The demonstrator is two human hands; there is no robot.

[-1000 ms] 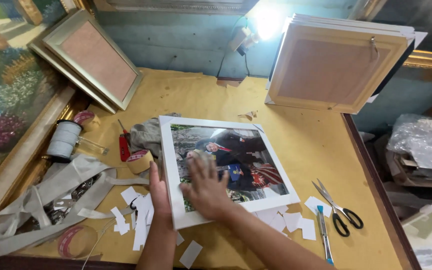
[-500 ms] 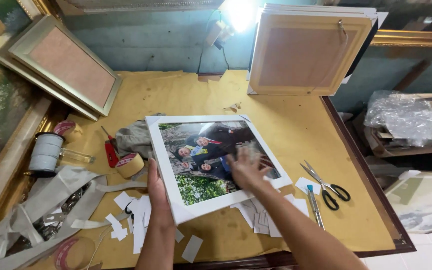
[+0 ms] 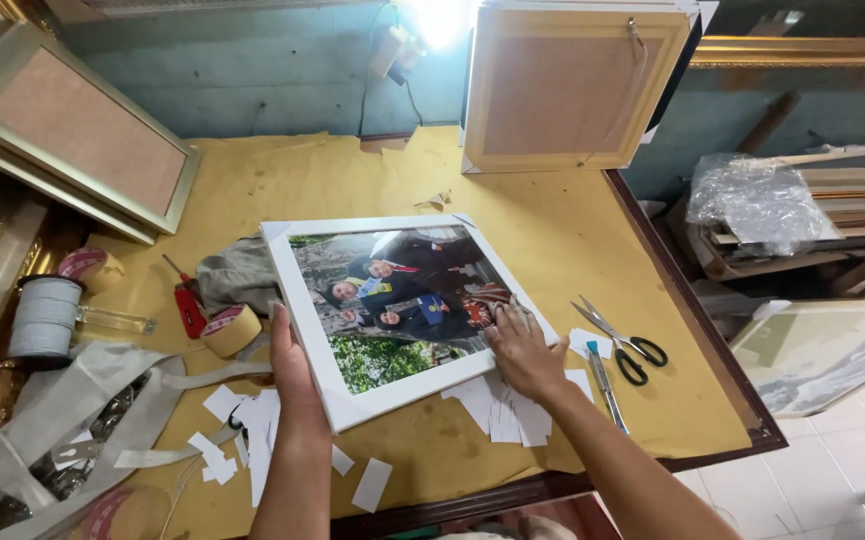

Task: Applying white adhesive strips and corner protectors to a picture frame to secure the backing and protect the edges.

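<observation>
A white-bordered photo print on a board lies flat on the yellow-papered table, turned a little clockwise. My left hand grips its left edge, thumb on the white border. My right hand rests palm down on the print's lower right corner, fingers spread over the edge. Several white paper scraps lie under and beside that hand.
Scissors and a blue pen lie right of the print. A tape roll, a red tool, a grey cloth and a string spool sit left. Frames lean against the back wall.
My right hand has slid from the middle of the print to its lower right corner. The left hand stays on the left edge. The camera view shifted right.
</observation>
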